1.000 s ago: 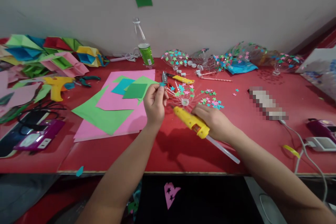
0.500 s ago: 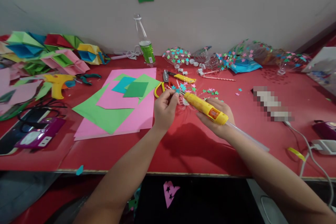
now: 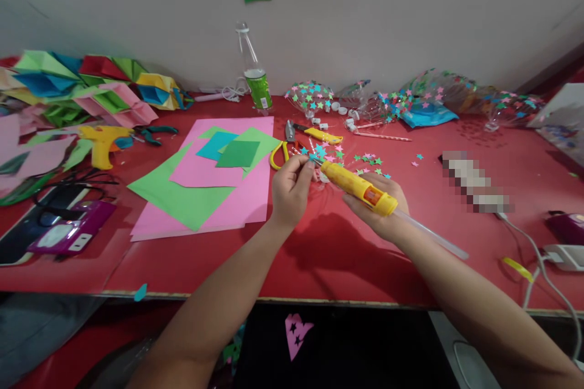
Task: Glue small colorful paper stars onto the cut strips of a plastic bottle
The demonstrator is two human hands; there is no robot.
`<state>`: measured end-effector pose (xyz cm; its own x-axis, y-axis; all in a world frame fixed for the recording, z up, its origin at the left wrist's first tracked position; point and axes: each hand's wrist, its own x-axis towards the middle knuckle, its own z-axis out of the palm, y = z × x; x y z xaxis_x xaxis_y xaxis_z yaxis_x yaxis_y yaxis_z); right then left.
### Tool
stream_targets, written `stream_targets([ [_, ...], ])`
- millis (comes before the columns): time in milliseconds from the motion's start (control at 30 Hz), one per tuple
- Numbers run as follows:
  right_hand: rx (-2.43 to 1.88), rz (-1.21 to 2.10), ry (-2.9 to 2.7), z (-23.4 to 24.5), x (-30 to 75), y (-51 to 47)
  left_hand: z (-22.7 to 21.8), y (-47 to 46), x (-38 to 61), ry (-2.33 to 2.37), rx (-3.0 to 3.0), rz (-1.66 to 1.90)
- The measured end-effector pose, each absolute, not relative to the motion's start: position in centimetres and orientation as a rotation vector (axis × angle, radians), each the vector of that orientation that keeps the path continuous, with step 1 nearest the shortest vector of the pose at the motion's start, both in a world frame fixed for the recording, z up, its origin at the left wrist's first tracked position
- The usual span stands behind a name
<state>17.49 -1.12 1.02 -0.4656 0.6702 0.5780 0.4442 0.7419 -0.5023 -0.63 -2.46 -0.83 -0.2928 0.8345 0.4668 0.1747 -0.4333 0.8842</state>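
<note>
My right hand grips a yellow glue gun with a clear glue stick sticking out behind. Its nozzle points left at a small blue paper star pinched in the fingers of my left hand. Both hands hover over the red table, just in front of a clear plastic piece covered with stuck-on stars. Loose pink, green and blue paper stars lie scattered beyond my right hand.
Pink, green and blue paper sheets lie to the left. A second glue gun, pliers and folded paper shapes sit far left. A bottle, a yellow cutter, star-decorated plastic pieces and cables line the back and right.
My right hand lifted the glue gun and swung its nozzle up to the star. My left hand moved slightly right and down with the star, meeting the nozzle.
</note>
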Motion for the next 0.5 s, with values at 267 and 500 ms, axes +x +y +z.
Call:
stream_targets([
  [267, -0.833, 0.366, -2.126, 0.9, 17.53, -1.09, -0.93, -2.48, -0.63, 1.261, 1.483, 1.767],
  [500, -0.852, 0.354, -2.141, 0.91, 17.58, -1.12, -0.96, -2.45, -0.65, 1.291, 1.5, 1.772],
])
